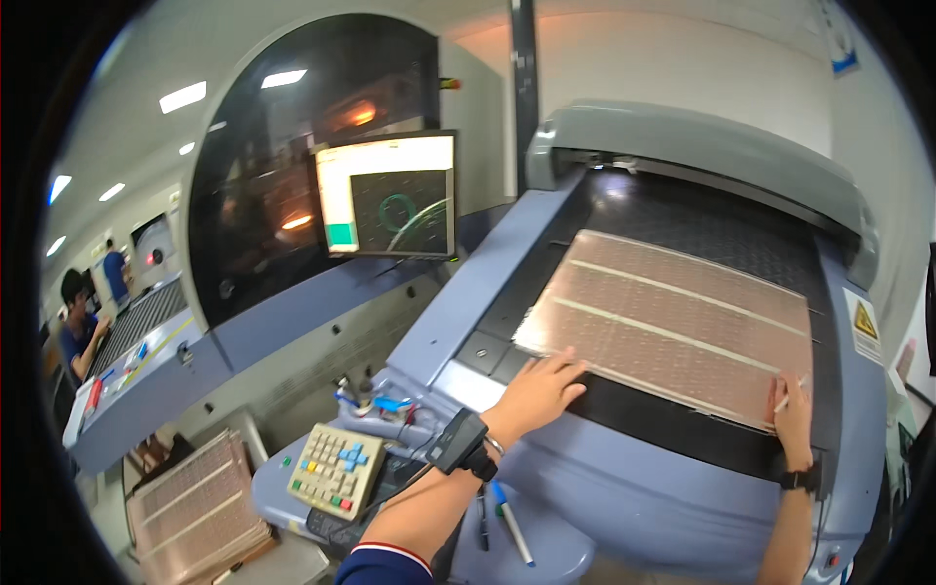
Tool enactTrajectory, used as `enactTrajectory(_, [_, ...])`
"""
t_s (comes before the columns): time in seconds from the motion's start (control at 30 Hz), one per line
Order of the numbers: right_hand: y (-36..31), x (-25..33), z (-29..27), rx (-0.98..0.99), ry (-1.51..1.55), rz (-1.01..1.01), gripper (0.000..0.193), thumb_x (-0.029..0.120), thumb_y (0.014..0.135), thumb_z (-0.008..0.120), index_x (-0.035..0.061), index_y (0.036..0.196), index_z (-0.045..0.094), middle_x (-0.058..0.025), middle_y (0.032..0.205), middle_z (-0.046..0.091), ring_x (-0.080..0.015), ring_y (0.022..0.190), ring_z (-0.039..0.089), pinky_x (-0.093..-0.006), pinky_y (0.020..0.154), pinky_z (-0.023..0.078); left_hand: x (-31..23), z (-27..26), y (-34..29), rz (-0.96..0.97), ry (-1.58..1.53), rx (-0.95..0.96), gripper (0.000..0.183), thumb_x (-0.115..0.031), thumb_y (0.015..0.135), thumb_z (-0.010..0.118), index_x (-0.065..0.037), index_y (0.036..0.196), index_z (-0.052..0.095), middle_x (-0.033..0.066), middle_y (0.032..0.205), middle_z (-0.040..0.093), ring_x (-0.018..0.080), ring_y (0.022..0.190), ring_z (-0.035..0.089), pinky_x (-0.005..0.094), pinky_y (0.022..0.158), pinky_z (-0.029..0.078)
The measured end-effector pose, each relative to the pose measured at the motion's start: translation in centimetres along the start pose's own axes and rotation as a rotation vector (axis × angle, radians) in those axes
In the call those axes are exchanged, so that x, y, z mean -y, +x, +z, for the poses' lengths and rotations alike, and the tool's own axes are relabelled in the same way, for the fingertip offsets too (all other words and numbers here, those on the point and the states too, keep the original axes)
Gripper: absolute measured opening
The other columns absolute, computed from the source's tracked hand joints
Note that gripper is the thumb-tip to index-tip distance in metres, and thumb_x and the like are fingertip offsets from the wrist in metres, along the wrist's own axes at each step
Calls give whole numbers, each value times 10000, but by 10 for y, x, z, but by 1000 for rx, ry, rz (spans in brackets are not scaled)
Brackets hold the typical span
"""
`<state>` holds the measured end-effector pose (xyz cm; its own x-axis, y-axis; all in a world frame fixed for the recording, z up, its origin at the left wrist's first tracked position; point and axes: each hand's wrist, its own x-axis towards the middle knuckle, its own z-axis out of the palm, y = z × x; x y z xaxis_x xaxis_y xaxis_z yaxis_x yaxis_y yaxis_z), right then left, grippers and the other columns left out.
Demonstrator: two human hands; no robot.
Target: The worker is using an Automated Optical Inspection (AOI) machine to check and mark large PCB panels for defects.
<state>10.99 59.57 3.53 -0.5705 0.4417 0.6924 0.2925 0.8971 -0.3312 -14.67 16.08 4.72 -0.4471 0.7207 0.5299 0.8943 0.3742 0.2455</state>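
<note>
A copper-coloured rectangular panel (673, 312) with two pale stripes lies on the black bed (634, 395) of a blue-grey machine. My left hand (546, 390) is open, its fingers spread and lying flat by the panel's near left corner; whether they touch the panel I cannot tell. At the near right corner is my right hand (792, 409), its fingers bent around a thin white stick-like item, with fingertips by the panel's edge. Both wrists wear dark bands, and a boxy device with a cable is strapped on the left one.
A monitor (405, 200) stands beyond the bed, left of a grey cross-beam (702, 156). A beige keypad (336, 468) and a blue-white marker (514, 524) lie near my left forearm. Stacked copper panels (195, 507) sit lower left. Two people are farther off, left.
</note>
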Motion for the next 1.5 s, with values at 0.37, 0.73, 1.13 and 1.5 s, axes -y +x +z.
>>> enactTrajectory(0.37, [-80,184,13,-15,205,-213,321,-24,946,498,-14,1260,563,-216,1449,475,-353,1281,522,-402,1074,381,90,-176,-325,-654,116,-705,206,-87,944,547,-17,1049,709,146,1051,703,309,977,654,381,879,497])
enactTrajectory(0.73, [-104,292,69,65,299,-487,429,-120,774,548,61,1150,647,-208,1370,555,-353,1101,590,-396,921,465,144,-135,-426,-979,497,-373,260,-278,937,569,-191,1143,702,89,1333,594,312,1307,463,521,1105,268])
enactTrajectory(1.13, [-119,308,72,95,343,-559,360,-95,721,598,57,1039,670,-218,1251,627,-362,948,633,-402,830,514,138,-142,-419,-989,477,-374,284,-259,918,592,-195,1178,687,67,1338,592,297,1301,476,489,1110,290])
enactTrajectory(1.5, [-121,307,76,133,254,-582,375,-69,691,600,68,1031,681,-180,1243,634,-337,841,600,-401,736,500,136,-144,-419,-971,488,-386,302,-242,892,620,-182,1180,685,94,1325,600,312,1287,485,468,1101,300])
